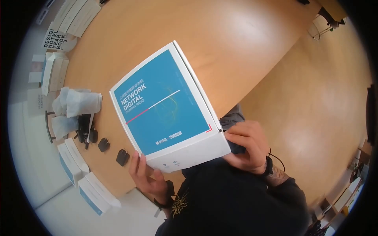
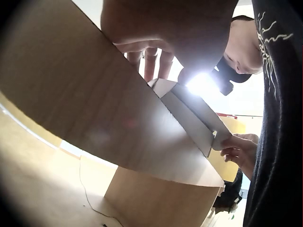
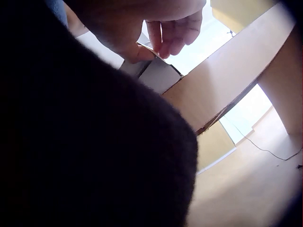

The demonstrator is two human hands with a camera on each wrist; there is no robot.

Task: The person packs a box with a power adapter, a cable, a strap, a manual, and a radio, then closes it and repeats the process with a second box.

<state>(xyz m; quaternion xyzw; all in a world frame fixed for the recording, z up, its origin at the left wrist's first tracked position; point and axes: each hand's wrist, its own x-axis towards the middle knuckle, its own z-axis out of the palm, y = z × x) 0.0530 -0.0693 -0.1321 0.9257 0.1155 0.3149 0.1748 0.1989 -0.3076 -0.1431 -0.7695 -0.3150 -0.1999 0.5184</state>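
A white box (image 1: pixel 165 110) with a blue printed top reading "NETWORK DIGITAL" is tilted at the table's near edge, in front of the person's body. At its near right corner the right hand (image 1: pixel 249 146) pinches the edge between thumb and fingers; a thin dark gap runs along the lid on that side. The left hand (image 1: pixel 146 177) holds the near left corner, fingers along the side and thumb at the near face. From below, the left wrist view shows the box (image 2: pixel 189 116) with the right hand (image 2: pixel 240 150) on its far end.
Left of the box, black plug adapters (image 1: pixel 123 157) lie on the wooden table (image 1: pixel 220 47). Beyond them are white wrapped bundles (image 1: pixel 80 103) and black items. Several white boxes (image 1: pixel 98 192) and a book (image 1: pixel 55 39) line the left side. Floor (image 1: pixel 299 118) lies to the right.
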